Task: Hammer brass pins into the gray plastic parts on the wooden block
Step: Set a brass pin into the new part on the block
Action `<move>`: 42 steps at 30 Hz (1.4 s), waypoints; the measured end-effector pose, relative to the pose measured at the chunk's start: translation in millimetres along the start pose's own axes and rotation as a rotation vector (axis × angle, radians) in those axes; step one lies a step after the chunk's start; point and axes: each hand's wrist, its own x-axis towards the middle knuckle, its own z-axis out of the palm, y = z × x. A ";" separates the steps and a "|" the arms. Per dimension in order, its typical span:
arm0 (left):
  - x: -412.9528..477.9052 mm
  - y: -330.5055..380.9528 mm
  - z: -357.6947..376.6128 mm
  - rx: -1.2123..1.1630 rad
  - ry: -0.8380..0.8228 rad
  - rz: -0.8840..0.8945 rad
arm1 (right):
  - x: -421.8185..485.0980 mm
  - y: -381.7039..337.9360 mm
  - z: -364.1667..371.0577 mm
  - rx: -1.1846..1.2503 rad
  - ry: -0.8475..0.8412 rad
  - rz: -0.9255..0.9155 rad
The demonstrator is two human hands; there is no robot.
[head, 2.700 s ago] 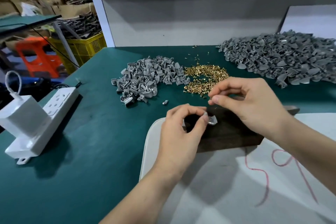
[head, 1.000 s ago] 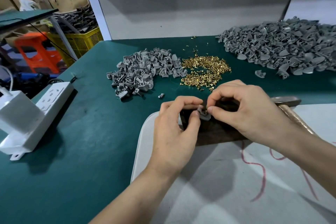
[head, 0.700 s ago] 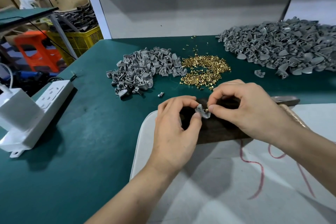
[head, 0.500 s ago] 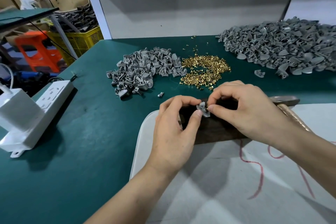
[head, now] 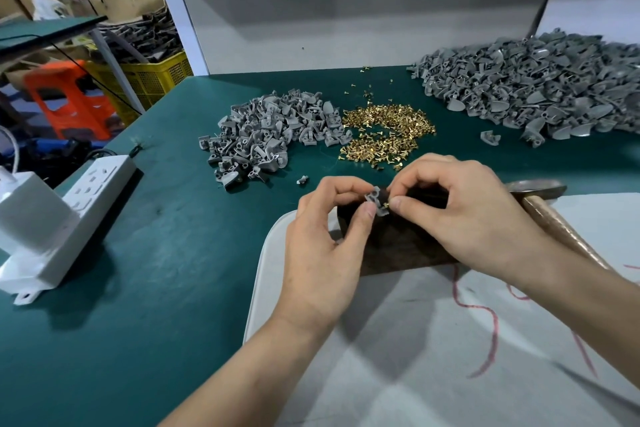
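My left hand (head: 323, 253) pinches a small gray plastic part (head: 377, 200) between thumb and forefinger, just above the dark wooden block (head: 398, 246). My right hand (head: 471, 215) pinches a brass pin (head: 387, 205) against the right side of that part. The block lies on a gray mat (head: 433, 340) and my hands hide much of it. A hammer (head: 554, 211) lies behind my right wrist, its head at the mat's far edge. A heap of brass pins (head: 388, 135) sits beyond the block.
A small pile of gray parts (head: 270, 135) lies left of the pins and a large pile (head: 536, 87) at the far right. One loose part (head: 490, 137) lies between them. A white power strip with a charger (head: 62, 215) sits on the green table's left edge.
The view shifted slightly after the oldest frame. My right hand has brought the brass pin up to the gray part, which my left hand lifted a little off the block.
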 end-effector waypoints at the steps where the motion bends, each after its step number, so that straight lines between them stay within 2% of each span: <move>1: -0.2 0.1 -0.3 0.004 0.002 -0.008 | 0.0 -0.1 0.4 -0.009 0.003 0.003; 11: -0.5 2.7 -0.9 0.056 -0.001 -0.013 | -1.1 -2.0 -0.3 -0.007 -0.001 0.015; 42: -3.3 3.3 0.5 0.017 -0.015 -0.072 | -0.2 0.2 -4.0 0.072 -0.016 0.055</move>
